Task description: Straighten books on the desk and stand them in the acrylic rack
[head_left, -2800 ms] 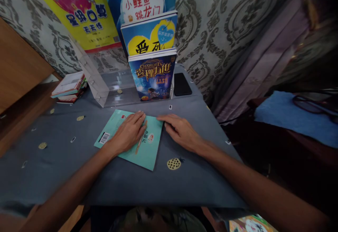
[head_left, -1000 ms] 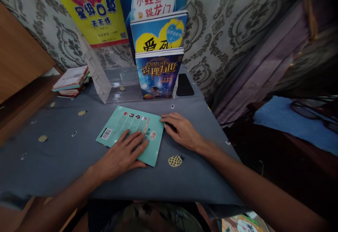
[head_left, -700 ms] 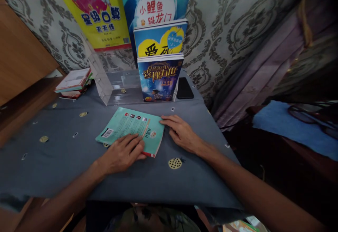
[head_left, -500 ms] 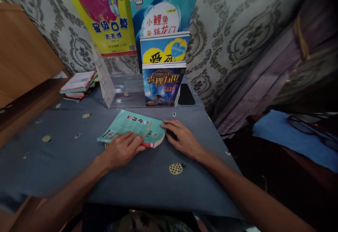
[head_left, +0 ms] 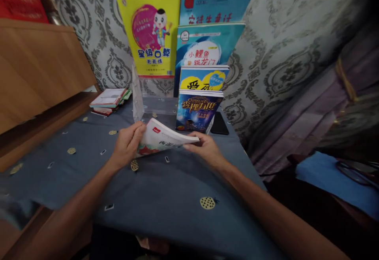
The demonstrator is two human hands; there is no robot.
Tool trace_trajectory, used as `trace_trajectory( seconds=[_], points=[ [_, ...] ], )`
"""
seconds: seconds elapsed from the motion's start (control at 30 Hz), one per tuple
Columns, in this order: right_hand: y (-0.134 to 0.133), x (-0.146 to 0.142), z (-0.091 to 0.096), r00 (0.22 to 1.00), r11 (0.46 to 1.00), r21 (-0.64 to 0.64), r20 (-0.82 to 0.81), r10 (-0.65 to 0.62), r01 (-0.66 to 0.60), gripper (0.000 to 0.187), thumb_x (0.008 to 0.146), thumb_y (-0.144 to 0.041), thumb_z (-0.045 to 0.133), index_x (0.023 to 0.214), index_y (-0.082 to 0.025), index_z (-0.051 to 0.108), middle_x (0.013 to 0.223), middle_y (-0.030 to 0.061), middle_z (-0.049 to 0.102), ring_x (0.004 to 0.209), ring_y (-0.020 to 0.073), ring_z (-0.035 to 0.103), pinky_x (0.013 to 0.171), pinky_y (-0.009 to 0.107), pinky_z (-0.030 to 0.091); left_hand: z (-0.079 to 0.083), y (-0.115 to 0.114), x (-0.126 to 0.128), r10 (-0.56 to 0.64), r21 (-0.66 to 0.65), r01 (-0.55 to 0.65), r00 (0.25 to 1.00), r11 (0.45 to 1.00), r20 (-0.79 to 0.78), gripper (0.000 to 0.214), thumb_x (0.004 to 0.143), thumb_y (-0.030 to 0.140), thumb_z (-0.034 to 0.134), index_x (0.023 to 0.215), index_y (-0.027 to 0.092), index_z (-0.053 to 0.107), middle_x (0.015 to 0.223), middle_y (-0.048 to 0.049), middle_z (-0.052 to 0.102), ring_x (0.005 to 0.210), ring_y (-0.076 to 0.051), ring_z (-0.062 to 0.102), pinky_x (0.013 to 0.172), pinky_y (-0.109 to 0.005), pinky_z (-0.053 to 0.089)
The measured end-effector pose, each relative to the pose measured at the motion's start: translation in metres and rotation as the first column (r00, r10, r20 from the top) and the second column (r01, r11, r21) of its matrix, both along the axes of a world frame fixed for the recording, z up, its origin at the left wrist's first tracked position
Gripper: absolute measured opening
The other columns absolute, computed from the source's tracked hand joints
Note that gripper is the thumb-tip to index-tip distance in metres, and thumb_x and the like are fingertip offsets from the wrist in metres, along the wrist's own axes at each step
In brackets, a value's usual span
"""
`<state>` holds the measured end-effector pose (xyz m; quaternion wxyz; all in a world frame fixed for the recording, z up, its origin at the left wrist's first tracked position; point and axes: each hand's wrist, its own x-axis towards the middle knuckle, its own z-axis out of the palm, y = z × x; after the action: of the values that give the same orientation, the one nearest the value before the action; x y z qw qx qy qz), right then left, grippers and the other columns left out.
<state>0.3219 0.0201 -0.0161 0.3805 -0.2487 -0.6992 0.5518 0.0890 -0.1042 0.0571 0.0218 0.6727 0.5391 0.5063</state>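
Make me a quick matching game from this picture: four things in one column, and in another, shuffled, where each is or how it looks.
Things
1. White-covered paperback
2. Smartphone
3. Stack of books
4. Arithmetic workbook

Places and looks
A. lying right of the clear rack
B. standing, with a mostly yellow cover
C. held between the left hand and right hand
D. lying left of the clear rack

Pairs: 1-C, 2-A, 3-D, 4-B

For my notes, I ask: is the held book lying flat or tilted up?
Tilted up: left hand and right hand hold the book by its ends, cover facing the camera. Whether it touches the tablecloth, I cannot tell.
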Motion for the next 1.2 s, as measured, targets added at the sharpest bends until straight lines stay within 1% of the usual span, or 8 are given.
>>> trace_trajectory(
  seconds=[0.1, 0.2, 0.37, 0.47, 0.6, 0.8, 0.97, 1.2],
  points=[
    [0.003, -0.028, -0.002, 0.991, 0.994, -0.107, -0.133, 0.025, -0.039, 0.038, 0.065, -0.044, 0.086, 0.092, -0.021, 0.072, 0.09, 0.0031, 0.076, 0.085, 0.0192, 0.07, 0.08, 0.035, 0.059, 0.0, 0.006, -0.017, 0.032, 0.036, -0.039, 0.982, 0.999, 0.185, 0.054, 0.096, 0.059, 0.046, 0.059, 0.02, 0.04, 0.054, 0.0047, 0.036, 0.051, -0.009, 0.033, 0.046, -0.022, 0.029],
    [0.002, -0.057, -0.011, 0.983, 0.988, -0.129, -0.171, 0.066, -0.089, 0.043, 0.062, -0.048, 0.086, 0.092, -0.02, 0.073, 0.091, 0.0047, 0.077, 0.085, 0.0203, 0.07, 0.077, 0.035, 0.059, -0.006, 0.014, -0.033, 0.028, 0.051, -0.052, 0.923, 0.997, 0.383, 0.054, 0.09, 0.064, 0.055, 0.06, 0.019, 0.049, 0.055, 0.0033, 0.046, 0.053, -0.01, 0.04, 0.047, -0.022, 0.034],
    [-0.003, -0.084, -0.012, 0.98, 0.994, 0.017, -0.162, 0.114, -0.113, 0.045, 0.075, -0.056, 0.075, 0.101, -0.019, 0.073, 0.092, 0.005, 0.074, 0.072, 0.016, 0.064, 0.063, 0.029, 0.056, -0.01, 0.032, -0.049, -0.084, 0.149, -0.032, 0.706, 0.988, 0.703, 0.05, 0.079, 0.066, 0.069, 0.07, 0.017, 0.064, 0.062, 0.0002, 0.065, 0.062, -0.014, 0.062, 0.055, -0.022, 0.05],
    [-0.007, -0.084, -0.002, 0.989, 0.99, 0.109, -0.106, 0.102, -0.09, 0.044, 0.087, -0.054, 0.064, 0.113, -0.019, 0.07, 0.087, 0.0037, 0.071, 0.056, 0.011, 0.054, 0.05, 0.024, 0.049, -0.009, 0.045, -0.053, -0.129, 0.211, -0.072, 0.591, 0.975, 0.796, 0.05, 0.071, 0.066, 0.075, 0.077, 0.016, 0.07, 0.07, -0.0027, 0.073, 0.074, -0.018, 0.071, 0.066, -0.026, 0.057],
    [-0.011, -0.078, -0.001, 0.999, 0.982, 0.187, -0.039, 0.012, -0.004, 0.041, 0.091, -0.052, 0.06, 0.113, -0.019, 0.069, 0.085, 0.0033, 0.067, 0.057, 0.0118, 0.05, 0.047, 0.023, 0.044, -0.02, 0.055, -0.056, -0.11, 0.189, -0.108, 0.504, 0.976, 0.857, 0.053, 0.069, 0.068, 0.075, 0.082, 0.016, 0.072, 0.075, -0.0043, 0.076, 0.083, -0.022, 0.074, 0.074, -0.029, 0.059],
    [-0.017, -0.072, -0.026, 0.999, 0.997, 0.081, 0.046, -0.012, 0.008, 0.041, 0.091, -0.057, 0.057, 0.096, -0.017, 0.065, 0.07, -0.0022, 0.053, 0.05, 0.0098, 0.044, 0.044, 0.022, 0.039, -0.058, 0.046, -0.053, 0.142, -0.068, -0.155, 0.541, 0.986, 0.829, 0.066, 0.069, 0.081, 0.064, 0.08, 0.017, 0.072, 0.082, -0.0074, 0.078, 0.087, -0.025, 0.074, 0.074, -0.03, 0.059],
    [-0.018, -0.07, -0.031, 0.996, 0.996, 0.086, 0.093, -0.012, 0.004, 0.043, 0.093, -0.059, 0.052, 0.093, -0.017, 0.061, 0.069, -0.0029, 0.051, 0.047, 0.0087, 0.043, 0.045, 0.023, 0.039, -0.071, 0.043, -0.05, 0.082, -0.111, 0.017, 0.561, 0.994, 0.823, 0.067, 0.07, 0.082, 0.063, 0.085, 0.017, 0.073, 0.084, -0.0087, 0.078, 0.088, -0.027, 0.074, 0.075, -0.036, 0.06],
    [-0.017, -0.068, -0.028, 0.989, 0.994, 0.111, 0.146, -0.016, 0.0, 0.046, 0.094, -0.059, 0.05, 0.099, -0.016, 0.063, 0.066, -0.0029, 0.052, 0.048, 0.0098, 0.045, 0.049, 0.023, 0.04, -0.074, 0.046, -0.054, 0.061, -0.102, 0.046, 0.54, 0.994, 0.839, 0.066, 0.071, 0.081, 0.062, 0.082, 0.017, 0.073, 0.08, -0.0078, 0.078, 0.086, -0.027, 0.075, 0.072, -0.035, 0.061]
  ],
)
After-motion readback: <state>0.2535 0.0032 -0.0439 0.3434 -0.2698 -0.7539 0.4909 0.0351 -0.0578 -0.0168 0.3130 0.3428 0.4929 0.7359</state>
